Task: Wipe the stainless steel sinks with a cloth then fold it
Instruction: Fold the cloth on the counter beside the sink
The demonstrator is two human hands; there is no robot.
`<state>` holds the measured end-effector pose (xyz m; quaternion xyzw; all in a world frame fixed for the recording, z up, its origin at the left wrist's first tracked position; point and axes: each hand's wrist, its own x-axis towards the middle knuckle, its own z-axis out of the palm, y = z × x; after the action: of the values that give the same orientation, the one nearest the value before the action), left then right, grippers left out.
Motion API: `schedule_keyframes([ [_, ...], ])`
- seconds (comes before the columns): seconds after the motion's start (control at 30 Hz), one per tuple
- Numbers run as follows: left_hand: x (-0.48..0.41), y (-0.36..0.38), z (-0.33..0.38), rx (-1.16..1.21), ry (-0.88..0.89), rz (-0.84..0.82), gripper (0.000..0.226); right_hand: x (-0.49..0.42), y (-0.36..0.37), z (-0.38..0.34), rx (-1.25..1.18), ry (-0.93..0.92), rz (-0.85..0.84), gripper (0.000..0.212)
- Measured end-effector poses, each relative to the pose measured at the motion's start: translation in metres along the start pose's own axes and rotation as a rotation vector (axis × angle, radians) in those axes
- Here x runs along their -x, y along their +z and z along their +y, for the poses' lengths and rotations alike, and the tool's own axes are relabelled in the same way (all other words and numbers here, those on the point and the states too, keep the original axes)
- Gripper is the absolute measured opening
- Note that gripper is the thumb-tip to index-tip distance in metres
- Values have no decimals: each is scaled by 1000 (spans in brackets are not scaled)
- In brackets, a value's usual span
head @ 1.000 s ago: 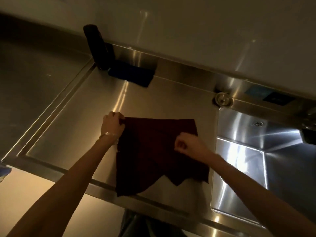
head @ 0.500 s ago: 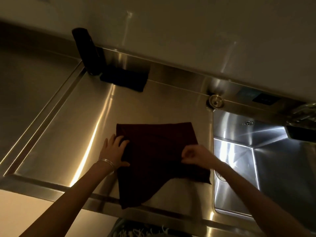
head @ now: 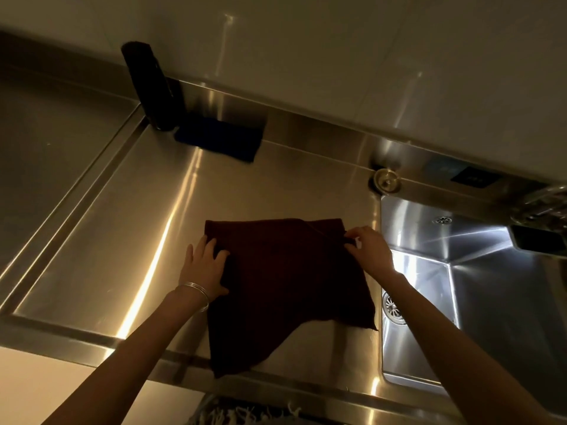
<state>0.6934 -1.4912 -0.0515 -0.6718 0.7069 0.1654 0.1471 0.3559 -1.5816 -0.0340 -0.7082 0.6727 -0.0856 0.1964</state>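
Note:
A dark maroon cloth point(head: 285, 283) lies spread on the stainless steel drainboard point(head: 129, 240), its lower point reaching the front edge. My left hand point(head: 204, 265) rests flat on the cloth's left edge, fingers straight. My right hand point(head: 368, 251) pinches the cloth's upper right corner, right beside the sink basin point(head: 491, 302). A drain strainer point(head: 392, 308) shows in the basin just past my right forearm.
A black cylindrical bottle point(head: 150, 87) stands at the back left with a folded blue cloth point(head: 221, 139) beside it. A round metal fitting point(head: 386, 179) sits at the sink's back corner. A faucet point(head: 543, 207) juts in at the right edge. The wall runs along the back.
My left hand let go of the top left corner and came down flat on the cloth's left edge. My right hand moved from mid-cloth up and right to the upper right corner.

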Motion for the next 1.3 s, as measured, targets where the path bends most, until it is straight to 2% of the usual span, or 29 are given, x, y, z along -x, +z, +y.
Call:
schedule_keyframes([
  [0.07,-3,-3,7,72,35,40,85,-4,0,-7,172,-77,-118,37],
  [0.13,-4,-3,17,122,103,33,91,-11,0,-13,254,-86,-242,42],
  [0.27,-7,4,29,68,149,-97,107,-38,-9,-11,203,22,-351,24],
  [0.33,-7,8,26,50,147,-103,110,-54,-17,-11,206,20,-397,15],
  [0.4,-7,11,21,70,160,-93,111,-70,-21,-11,136,29,-272,17],
  [0.5,-12,14,13,93,189,-95,113,-83,-24,-12,-6,83,93,25],
  [0.53,-15,12,9,102,205,-93,114,-82,-25,-14,-6,57,124,25],
  [0.6,-22,8,2,130,225,-86,113,-65,-27,-19,-8,-40,26,17],
  [0.7,-18,0,6,66,231,-45,98,-5,-26,-20,-78,-156,-203,10],
  [0.8,9,6,24,126,367,243,47,61,-11,-2,-16,-231,-353,11],
  [0.83,21,9,30,175,404,288,31,79,-5,7,28,-218,-392,13],
  [0.87,33,11,35,192,435,261,22,94,1,14,77,-204,-404,18],
  [0.97,55,25,43,89,444,77,29,124,18,27,211,-270,-280,37],
  [1.03,62,32,44,67,446,63,37,131,27,30,228,-306,-186,43],
  [1.13,73,32,48,-62,404,45,46,129,28,32,239,-322,-118,33],
  [1.2,78,30,48,-164,367,9,48,129,26,31,248,-348,-125,25],
  [1.3,87,31,40,-156,352,32,46,133,17,29,307,-357,-271,23],
])
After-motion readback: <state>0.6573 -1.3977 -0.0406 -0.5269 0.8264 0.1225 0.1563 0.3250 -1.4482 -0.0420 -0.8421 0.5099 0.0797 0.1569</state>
